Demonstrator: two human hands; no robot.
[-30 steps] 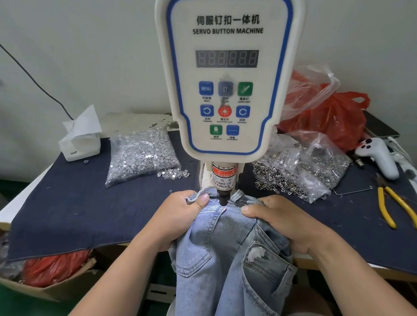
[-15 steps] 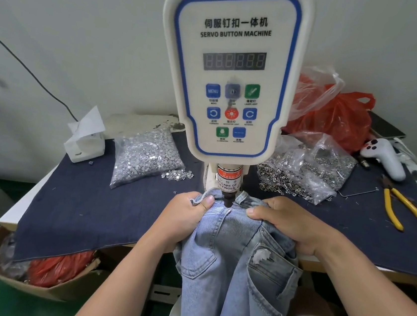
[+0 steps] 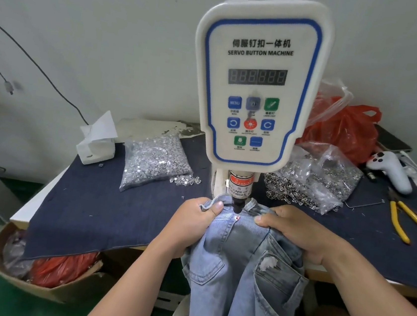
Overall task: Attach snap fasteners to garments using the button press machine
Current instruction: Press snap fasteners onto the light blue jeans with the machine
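Light blue jeans (image 3: 236, 270) hang over the table's front edge with their waistband under the punch (image 3: 238, 205) of the white servo button machine (image 3: 256, 85). My left hand (image 3: 194, 224) grips the waistband on the left of the punch, thumb on top of the fabric. On the right, my right hand (image 3: 295, 232) grips the bunched denim. A small red light spot (image 3: 237, 217) lies on the waistband between my thumbs, just in front of the punch.
A dark blue cloth (image 3: 88, 204) covers the table. On it lie a clear bag of silver fasteners (image 3: 152, 162), a bag of ring parts (image 3: 311, 180), a tissue box (image 3: 97, 145), yellow pliers (image 3: 412, 225), a white controller (image 3: 390, 173) and a red bag (image 3: 348, 129). A cardboard box (image 3: 41, 268) sits below left.
The view has shifted so the machine sits further right in frame. Both hands keep their hold on the waistband under the punch; the red spot now shows on the denim.
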